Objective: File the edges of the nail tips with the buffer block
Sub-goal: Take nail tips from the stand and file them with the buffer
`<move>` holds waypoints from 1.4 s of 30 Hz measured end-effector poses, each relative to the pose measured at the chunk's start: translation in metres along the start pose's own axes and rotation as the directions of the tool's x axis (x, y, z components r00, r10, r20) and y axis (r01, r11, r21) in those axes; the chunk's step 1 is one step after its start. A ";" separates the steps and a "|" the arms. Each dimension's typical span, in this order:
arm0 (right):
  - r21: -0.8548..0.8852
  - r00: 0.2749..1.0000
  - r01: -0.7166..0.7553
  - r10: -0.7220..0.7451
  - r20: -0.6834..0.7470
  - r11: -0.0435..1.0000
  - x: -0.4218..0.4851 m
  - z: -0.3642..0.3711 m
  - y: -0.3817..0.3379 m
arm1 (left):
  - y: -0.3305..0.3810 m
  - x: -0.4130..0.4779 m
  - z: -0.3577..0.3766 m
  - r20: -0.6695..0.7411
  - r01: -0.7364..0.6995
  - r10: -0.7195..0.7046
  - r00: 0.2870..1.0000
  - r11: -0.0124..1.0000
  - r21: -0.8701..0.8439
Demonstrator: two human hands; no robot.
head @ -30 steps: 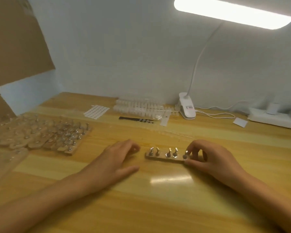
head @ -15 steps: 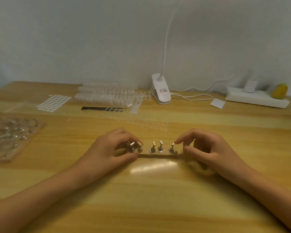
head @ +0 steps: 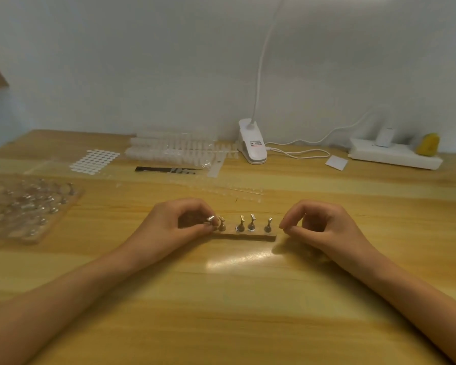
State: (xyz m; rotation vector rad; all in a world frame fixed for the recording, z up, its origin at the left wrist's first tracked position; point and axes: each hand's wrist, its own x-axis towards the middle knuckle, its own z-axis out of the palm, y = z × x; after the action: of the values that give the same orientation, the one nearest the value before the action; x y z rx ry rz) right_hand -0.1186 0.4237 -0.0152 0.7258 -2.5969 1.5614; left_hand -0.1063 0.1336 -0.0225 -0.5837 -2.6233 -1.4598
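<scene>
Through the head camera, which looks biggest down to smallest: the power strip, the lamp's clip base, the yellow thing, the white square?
1. power strip
2. lamp's clip base
3. yellow thing and white square: they look about alike, so I won't rank them.
All four sit far back on the table.

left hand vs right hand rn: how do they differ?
The left hand pinches the leftmost metal stand, which tilts; the right hand holds nothing visible. The left hand covers the left end of the holder strip; the right hand sits just off its right end. Shared: both have curled fingers, thumb near forefinger.
</scene>
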 end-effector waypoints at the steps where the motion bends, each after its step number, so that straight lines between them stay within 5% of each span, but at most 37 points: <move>1: 0.004 1.000 0.005 -0.005 0.004 1.000 0.000 0.000 0.000 | -0.001 0.000 0.000 0.001 -0.004 0.004 1.000 1.000 0.008; 17: -0.111 0.999 0.042 -0.038 0.037 0.993 -0.001 0.004 0.000 | 0.000 0.006 -0.001 0.019 -0.059 0.058 0.998 0.994 0.092; 20: -0.122 0.998 0.053 -0.048 0.044 0.991 -0.002 0.004 -0.001 | 0.010 0.009 -0.002 0.011 -0.171 0.174 0.985 0.957 0.236; 23: -0.108 0.998 0.057 -0.053 0.038 0.993 -0.001 0.004 0.000 | 0.027 0.008 0.008 -0.025 -0.406 0.445 0.895 0.838 0.365; 28: -0.074 0.998 0.066 -0.065 0.007 0.995 -0.003 0.002 -0.001 | 0.057 0.012 0.047 0.278 -0.669 0.628 0.727 0.559 0.489; 34: -0.138 0.999 0.022 -0.028 -0.045 0.990 -0.022 -0.018 -0.002 | 0.096 0.042 0.115 0.410 -0.845 0.748 0.522 0.388 0.369; 37: -0.201 0.987 -0.130 0.106 -0.124 0.971 -0.047 -0.050 0.009 | 0.125 0.055 0.167 0.508 -0.846 0.678 0.532 0.446 0.292; 39: -0.251 0.950 -0.264 0.207 -0.232 0.931 -0.064 -0.079 0.019 | 0.145 0.064 0.196 0.504 -0.887 0.735 0.454 0.428 0.173; 42: -0.195 0.855 -0.419 0.313 -0.414 0.887 -0.091 -0.133 0.031 | 0.161 0.083 0.235 0.466 -0.962 0.849 0.249 0.274 0.015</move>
State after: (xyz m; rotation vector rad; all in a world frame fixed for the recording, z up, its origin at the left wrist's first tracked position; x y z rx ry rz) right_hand -0.0780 0.5822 0.0022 -0.1023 -2.6710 1.1989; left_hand -0.0984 0.4296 -0.0001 -2.0674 -1.7904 -0.5121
